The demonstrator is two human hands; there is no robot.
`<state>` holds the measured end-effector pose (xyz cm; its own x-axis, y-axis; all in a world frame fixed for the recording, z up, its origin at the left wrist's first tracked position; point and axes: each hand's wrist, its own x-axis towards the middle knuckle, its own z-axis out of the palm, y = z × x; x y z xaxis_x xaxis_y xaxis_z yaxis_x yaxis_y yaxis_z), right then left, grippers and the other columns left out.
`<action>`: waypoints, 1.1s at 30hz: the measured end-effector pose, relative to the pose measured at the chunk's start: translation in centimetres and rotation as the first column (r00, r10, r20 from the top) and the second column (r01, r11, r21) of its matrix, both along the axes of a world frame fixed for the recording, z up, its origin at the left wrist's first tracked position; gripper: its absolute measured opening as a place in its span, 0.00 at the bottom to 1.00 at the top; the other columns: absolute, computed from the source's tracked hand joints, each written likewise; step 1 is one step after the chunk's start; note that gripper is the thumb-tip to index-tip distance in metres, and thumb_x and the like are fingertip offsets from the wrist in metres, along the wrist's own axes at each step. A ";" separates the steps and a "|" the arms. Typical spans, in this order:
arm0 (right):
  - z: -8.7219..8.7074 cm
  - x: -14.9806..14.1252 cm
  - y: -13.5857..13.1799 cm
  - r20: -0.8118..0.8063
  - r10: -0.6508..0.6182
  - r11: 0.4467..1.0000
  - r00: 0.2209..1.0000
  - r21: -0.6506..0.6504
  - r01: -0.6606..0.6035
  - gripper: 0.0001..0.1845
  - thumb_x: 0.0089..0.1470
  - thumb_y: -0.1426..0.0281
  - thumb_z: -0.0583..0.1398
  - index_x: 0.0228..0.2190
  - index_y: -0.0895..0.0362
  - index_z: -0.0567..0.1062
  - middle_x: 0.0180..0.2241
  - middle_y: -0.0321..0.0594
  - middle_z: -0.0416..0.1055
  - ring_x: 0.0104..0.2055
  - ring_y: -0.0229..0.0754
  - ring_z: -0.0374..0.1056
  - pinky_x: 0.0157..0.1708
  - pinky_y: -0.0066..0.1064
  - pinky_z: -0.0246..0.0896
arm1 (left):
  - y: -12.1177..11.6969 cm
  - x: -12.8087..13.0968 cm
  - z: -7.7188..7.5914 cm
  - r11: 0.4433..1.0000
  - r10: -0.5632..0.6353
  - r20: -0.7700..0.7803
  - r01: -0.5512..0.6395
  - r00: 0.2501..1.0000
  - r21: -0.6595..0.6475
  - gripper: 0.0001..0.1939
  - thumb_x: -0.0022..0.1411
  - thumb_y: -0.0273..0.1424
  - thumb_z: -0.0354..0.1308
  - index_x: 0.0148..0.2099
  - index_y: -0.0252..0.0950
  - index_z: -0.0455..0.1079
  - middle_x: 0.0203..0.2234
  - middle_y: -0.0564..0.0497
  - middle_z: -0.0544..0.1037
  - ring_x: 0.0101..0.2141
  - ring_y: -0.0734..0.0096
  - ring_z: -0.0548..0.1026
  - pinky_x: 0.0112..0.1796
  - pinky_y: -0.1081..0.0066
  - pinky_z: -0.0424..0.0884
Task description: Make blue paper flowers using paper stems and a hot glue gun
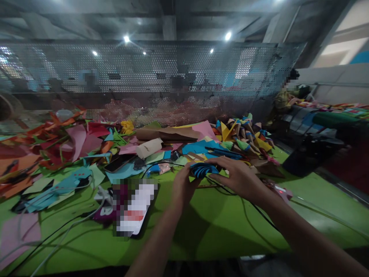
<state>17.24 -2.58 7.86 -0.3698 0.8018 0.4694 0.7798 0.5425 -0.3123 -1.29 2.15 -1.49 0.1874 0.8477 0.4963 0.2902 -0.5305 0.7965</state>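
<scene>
Between my two hands, above the green table [201, 231], is a piece of blue folded paper [204, 169] with curved pleats fanned side by side. My left hand [184, 186] grips its left edge, with the fingers partly hidden behind it. On the other side, my right hand [235, 175] pinches the right edge between thumb and fingers. Behind the hands lie flat blue paper sheets [193, 148] and dark blue strips [225, 153]. A black cable [263, 216] runs beneath my right forearm.
A lit phone [140, 207] lies left of my hands, beside white cables. Coloured paper scraps [77, 142] heap along the back left; folded paper cones [245, 134] pile at the back right. A perforated metal screen [173, 77] stands behind. A person [285, 96] is at far right.
</scene>
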 end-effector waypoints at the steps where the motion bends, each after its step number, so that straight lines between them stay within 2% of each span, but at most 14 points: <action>1: 0.0 0.0 0.0 -0.019 0.011 1.000 1.000 -0.001 -0.011 0.18 0.57 0.69 0.63 0.50 0.53 0.75 0.47 0.43 0.78 0.46 0.47 0.74 0.46 0.38 0.68 | 0.0 0.0 0.0 1.000 0.000 -0.015 0.000 1.000 0.008 0.21 0.55 0.26 0.64 0.51 0.41 0.68 0.42 0.49 0.79 0.41 0.63 0.77 0.44 0.64 0.70; 4: 0.2 0.2 -0.1 -0.065 0.047 0.999 0.997 -0.011 -0.048 0.16 0.56 0.67 0.64 0.48 0.53 0.77 0.43 0.42 0.79 0.44 0.46 0.75 0.44 0.36 0.69 | 0.2 0.1 -0.2 0.997 -0.077 -0.017 0.077 0.997 0.023 0.18 0.58 0.27 0.63 0.51 0.40 0.67 0.43 0.48 0.78 0.42 0.62 0.77 0.45 0.63 0.69; 7: 0.6 0.4 0.0 -0.120 0.063 0.998 0.991 -0.011 -0.065 0.13 0.58 0.66 0.63 0.45 0.53 0.78 0.43 0.42 0.79 0.44 0.46 0.74 0.44 0.35 0.68 | 0.5 0.1 -0.6 0.985 -0.157 -0.025 0.158 0.987 0.075 0.17 0.58 0.25 0.61 0.49 0.38 0.67 0.43 0.46 0.76 0.43 0.61 0.75 0.43 0.65 0.68; 13: 0.8 0.0 0.3 -0.249 0.119 0.990 0.961 -0.041 -0.133 0.09 0.59 0.69 0.62 0.42 0.52 0.80 0.41 0.40 0.79 0.45 0.44 0.74 0.45 0.34 0.66 | 0.2 -0.1 -0.2 0.990 -0.087 -0.160 0.104 0.983 0.097 0.25 0.49 0.16 0.58 0.50 0.39 0.68 0.45 0.46 0.74 0.46 0.58 0.72 0.45 0.63 0.66; 18: 0.4 -0.4 0.5 -0.314 0.154 0.973 0.937 -0.118 -0.199 0.04 0.57 0.69 0.64 0.35 0.53 0.81 0.37 0.40 0.79 0.41 0.43 0.74 0.44 0.33 0.67 | -0.2 -0.1 0.5 0.993 -0.032 -0.269 0.060 0.963 0.097 0.22 0.50 0.17 0.58 0.47 0.40 0.69 0.43 0.47 0.74 0.46 0.58 0.72 0.44 0.63 0.65; 24: -0.1 -0.3 0.7 -0.336 0.158 0.958 0.929 -0.178 -0.227 0.05 0.56 0.68 0.66 0.36 0.53 0.81 0.38 0.40 0.78 0.43 0.43 0.73 0.45 0.34 0.66 | -0.3 0.0 0.6 0.989 0.004 -0.367 0.049 0.930 0.136 0.20 0.52 0.18 0.56 0.47 0.40 0.68 0.42 0.47 0.74 0.46 0.58 0.72 0.43 0.63 0.63; 28: -0.2 -0.2 0.8 -0.371 0.177 0.953 0.912 -0.166 -0.253 0.04 0.56 0.69 0.66 0.35 0.53 0.81 0.37 0.40 0.77 0.42 0.43 0.73 0.45 0.34 0.66 | -0.3 0.1 0.6 0.990 -0.017 -0.372 0.067 0.928 0.122 0.19 0.51 0.18 0.57 0.46 0.39 0.69 0.41 0.47 0.75 0.45 0.57 0.72 0.42 0.63 0.63; 33: 0.0 0.0 0.7 -0.330 0.248 0.959 0.911 -0.049 -0.279 0.05 0.57 0.72 0.64 0.35 0.53 0.81 0.36 0.40 0.77 0.41 0.42 0.73 0.44 0.32 0.66 | -0.3 0.1 0.3 0.988 -0.086 -0.291 0.118 0.953 0.097 0.18 0.52 0.19 0.58 0.46 0.40 0.68 0.41 0.48 0.76 0.45 0.58 0.73 0.47 0.61 0.64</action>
<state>17.25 -1.89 7.88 -0.4177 0.7416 0.5249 0.4643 0.6708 -0.5783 -1.18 1.88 -1.20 0.4174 0.7588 0.5000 0.4362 -0.6500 0.6223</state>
